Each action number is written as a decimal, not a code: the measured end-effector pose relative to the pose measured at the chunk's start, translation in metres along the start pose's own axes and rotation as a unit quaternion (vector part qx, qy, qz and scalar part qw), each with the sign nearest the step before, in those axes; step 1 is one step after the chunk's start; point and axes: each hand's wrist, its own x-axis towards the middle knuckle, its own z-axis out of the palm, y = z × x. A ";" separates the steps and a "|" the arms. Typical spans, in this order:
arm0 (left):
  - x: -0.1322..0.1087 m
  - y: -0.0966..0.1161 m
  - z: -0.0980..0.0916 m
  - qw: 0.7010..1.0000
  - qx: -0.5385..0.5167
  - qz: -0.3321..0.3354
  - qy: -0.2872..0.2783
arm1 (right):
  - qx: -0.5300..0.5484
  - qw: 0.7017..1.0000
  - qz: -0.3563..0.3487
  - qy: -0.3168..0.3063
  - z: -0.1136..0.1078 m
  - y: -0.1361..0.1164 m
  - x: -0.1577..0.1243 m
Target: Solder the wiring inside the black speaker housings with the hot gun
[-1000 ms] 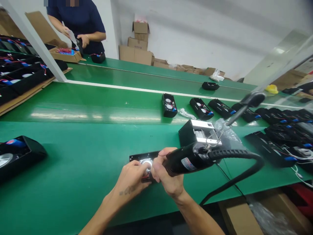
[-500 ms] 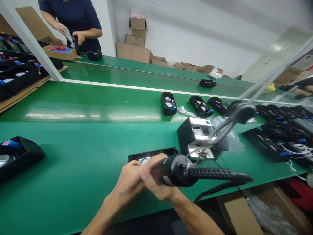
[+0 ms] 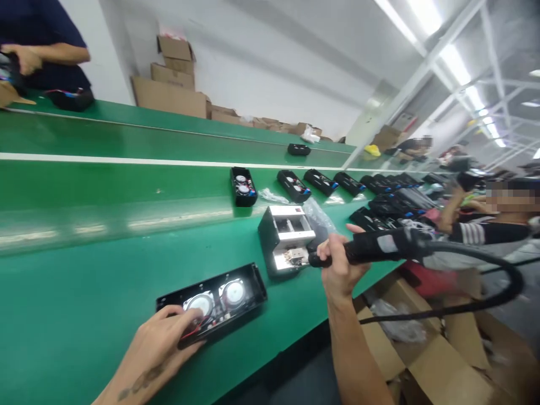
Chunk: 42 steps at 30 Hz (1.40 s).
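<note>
My left hand (image 3: 166, 332) is closed on the left end of an open black speaker case (image 3: 240, 319), its thumb and fingers reaching over the rim. Two round white-centred speakers (image 3: 233, 292) show inside the case, along with red wire near my fingers. My right hand (image 3: 341, 264) is wrapped round a black electric screwdriver (image 3: 373, 247), held sideways with its cable trailing right. The screwdriver's nose is at the front of a black-and-silver screw feeder (image 3: 266, 244); whether the bit touches a screw is too small to tell.
Several black speaker cases (image 3: 320, 181) stand behind the feeder and to the right. A clear plastic bag (image 3: 318, 216) lies beside it. Open cardboard boxes (image 3: 447, 371) are below the table edge. Co-workers sit at right; another person (image 3: 46, 50) stands far left.
My right hand has moved the screwdriver from above the case to the feeder on the right. My left hand stays at the case, which is now uncovered. The view has swung right.
</note>
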 end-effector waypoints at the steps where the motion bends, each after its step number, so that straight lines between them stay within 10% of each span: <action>1: -0.002 -0.005 0.002 1.000 0.002 0.013 -0.001 | -0.017 1.000 -0.007 0.003 -0.005 0.008 0.005; 8: -0.009 -0.013 0.003 0.998 0.030 0.051 0.010 | -0.005 0.996 0.043 -0.083 -0.013 0.039 0.004; 19: 0.040 0.074 -0.010 0.989 0.143 0.033 -0.019 | 0.237 0.932 0.124 -0.245 0.017 -0.016 -0.078; 42: 0.041 0.075 -0.001 0.993 0.115 0.029 -0.026 | 0.128 0.928 0.155 -0.313 0.029 0.007 -0.115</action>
